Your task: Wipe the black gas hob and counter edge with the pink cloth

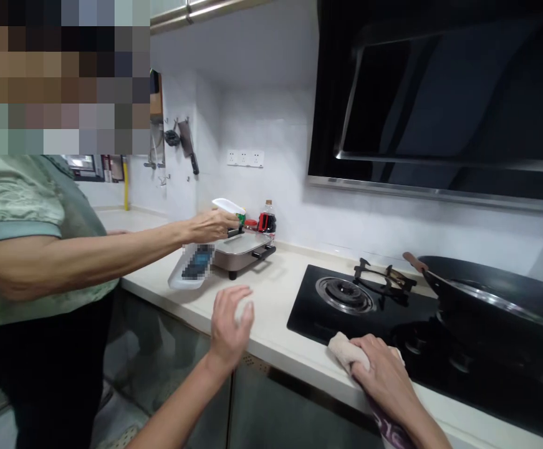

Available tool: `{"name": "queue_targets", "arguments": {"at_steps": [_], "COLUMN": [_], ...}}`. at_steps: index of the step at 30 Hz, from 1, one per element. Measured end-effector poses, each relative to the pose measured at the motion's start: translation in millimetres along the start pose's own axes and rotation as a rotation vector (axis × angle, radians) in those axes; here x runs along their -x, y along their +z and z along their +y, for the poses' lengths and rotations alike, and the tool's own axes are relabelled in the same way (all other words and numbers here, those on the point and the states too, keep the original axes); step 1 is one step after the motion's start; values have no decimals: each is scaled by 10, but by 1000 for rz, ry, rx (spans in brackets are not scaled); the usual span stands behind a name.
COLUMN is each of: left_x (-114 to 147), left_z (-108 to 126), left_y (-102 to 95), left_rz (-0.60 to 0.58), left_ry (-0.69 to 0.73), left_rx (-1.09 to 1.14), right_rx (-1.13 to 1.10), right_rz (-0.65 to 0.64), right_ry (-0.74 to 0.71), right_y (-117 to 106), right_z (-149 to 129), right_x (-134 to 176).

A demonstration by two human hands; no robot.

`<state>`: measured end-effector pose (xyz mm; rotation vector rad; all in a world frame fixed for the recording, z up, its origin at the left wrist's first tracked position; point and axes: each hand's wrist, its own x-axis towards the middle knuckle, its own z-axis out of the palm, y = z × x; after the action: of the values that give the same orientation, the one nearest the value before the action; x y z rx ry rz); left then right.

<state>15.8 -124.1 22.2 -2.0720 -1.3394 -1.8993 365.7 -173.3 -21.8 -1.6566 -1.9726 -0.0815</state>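
Observation:
My left hand [232, 325] is raised over the front edge of the counter, fingers apart and curved, with nothing in it. Under my right hand [383, 372] a pale cloth [346, 351] is bunched at the front edge of the black gas stove [308, 305]; my fingers are wrapped round it. Just left of my left hand, another person's hand [212, 226] grips a white spray bottle [184, 274] by its neck, tilted above the counter. The stove's left burner [346, 294] is bare, and its pan support [386, 280] lies behind it.
A large black wok [495, 280] with a wooden handle covers the stove's right side. Behind the spray bottle stand an electric pan [245, 255] and a dark sauce bottle [266, 219]. The range hood [439, 93] overhangs the stove. A person in a green top [75, 206] stands at left.

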Motion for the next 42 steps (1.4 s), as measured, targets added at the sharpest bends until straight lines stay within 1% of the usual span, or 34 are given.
{"name": "queue_targets", "arguments": {"at_steps": [1,3,4,5,6,8,10,12,14,18,19,20,22,23,24,26,28,30,33,36,40,41,42], "left_x": [39,182,266,345,411,484,486,453,423,341,287,210,-2,-126,-252,-477,-635,-734,-877,-1108,-1475,-1556,-1628], "left_z": [86,206,232,232,209,118,19,-36,-41,-73,-115,-174,-326,-409,-489,-626,-722,-782,-821,-822,-837,-859,-891], "left_y": [4,60,106,157,209,300,365,402,415,368,339,305,222,175,128,32,-55,-125,-191,-227,-332,-385,-450], "left_rz": [-88,-338,-431,-474,-466,-382,-336,-347,-374,-404,-408,-401,-348,-297,-252,-149,-69,-44,-31,70,147,162,175], "left_ry": [130,372,448,480,464,348,239,181,154,101,51,-33,-252,-362,-423,-501,-552,-578,-546,-598,-717,-731,-706], "left_rx": [-22,-21,-9,3,14,45,93,136,164,194,203,219,266,292,301,293,267,249,279,309,249,221,155], "right_rx": [2,8,7,5,3,-6,-12,-9,2,13,12,10,8,8,7,5,4,5,9,1,-18,-21,-24], "right_rz": [1,7,9,13,14,13,9,15,29,49,50,51,53,57,62,73,81,84,93,96,101,105,109], "right_ry": [4,12,13,15,15,17,31,50,71,95,96,97,98,98,97,93,89,89,93,94,92,90,88], "right_y": [-3,-7,-10,-16,-24,-52,-94,-142,-189,-254,-262,-268,-272,-272,-270,-267,-268,-278,-300,-308,-296,-293,-289], "right_z": [-4,-24,-34,-39,-39,-17,31,96,165,265,277,282,280,274,266,249,231,213,190,185,192,194,195], "right_x": [7,12,13,15,19,38,71,111,154,222,233,241,250,251,251,248,243,238,231,227,229,230,230]}}
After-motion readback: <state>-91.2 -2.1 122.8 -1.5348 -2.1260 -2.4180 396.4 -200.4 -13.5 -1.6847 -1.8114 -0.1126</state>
